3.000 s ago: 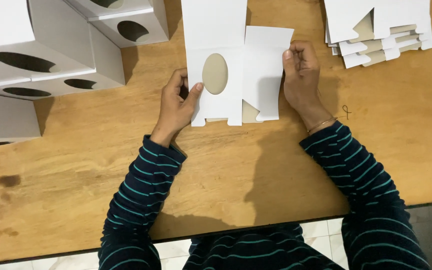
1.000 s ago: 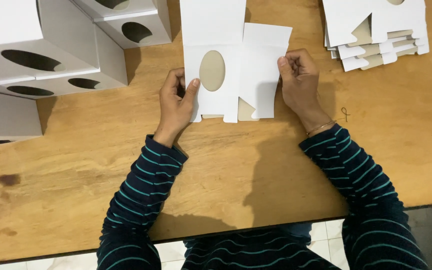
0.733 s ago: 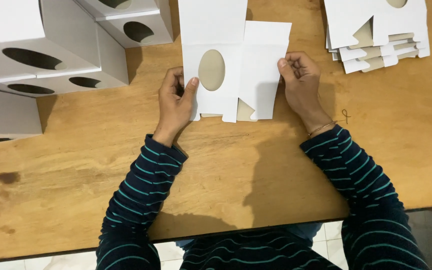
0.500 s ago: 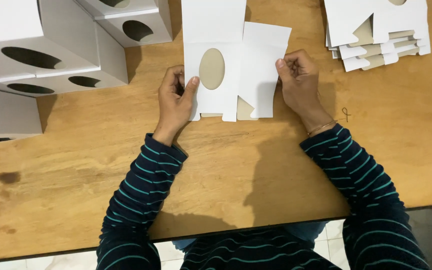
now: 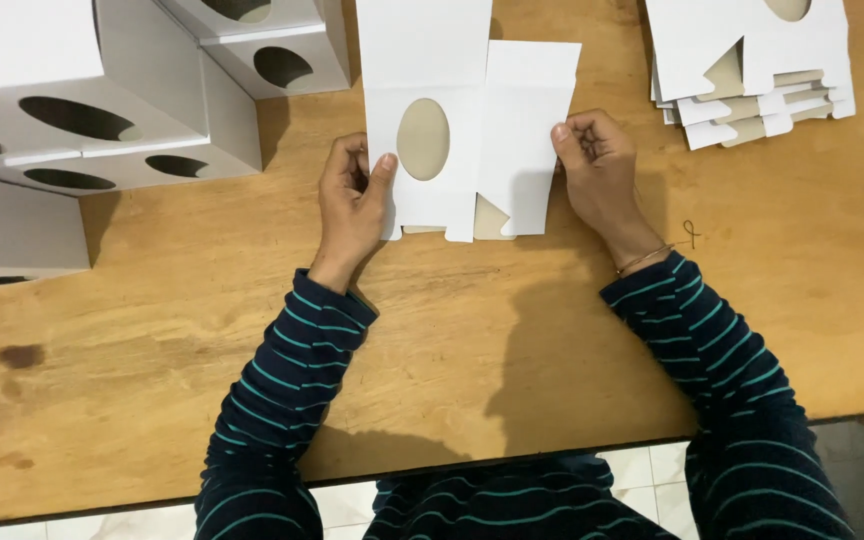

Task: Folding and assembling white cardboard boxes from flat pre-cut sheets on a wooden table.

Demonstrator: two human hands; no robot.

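A flat white cardboard box blank (image 5: 512, 130) with an oval cut-out lies on the wooden table (image 5: 472, 340) in front of me. My left hand (image 5: 352, 200) grips its left edge, thumb on top beside the oval hole. My right hand (image 5: 597, 170) pinches the right edge of the blank's right panel between thumb and fingers. Both sleeves are dark with teal stripes.
Several folded white boxes (image 5: 102, 110) with oval holes are stacked at the left and top left. A pile of flat white blanks (image 5: 742, 60) lies at the top right. The table's near edge runs along the bottom, with tiled floor (image 5: 642, 470) below.
The blank has shifted a little on the table and the right panel has been lifted and straightened slightly. Both hands keep their hold on its edges.
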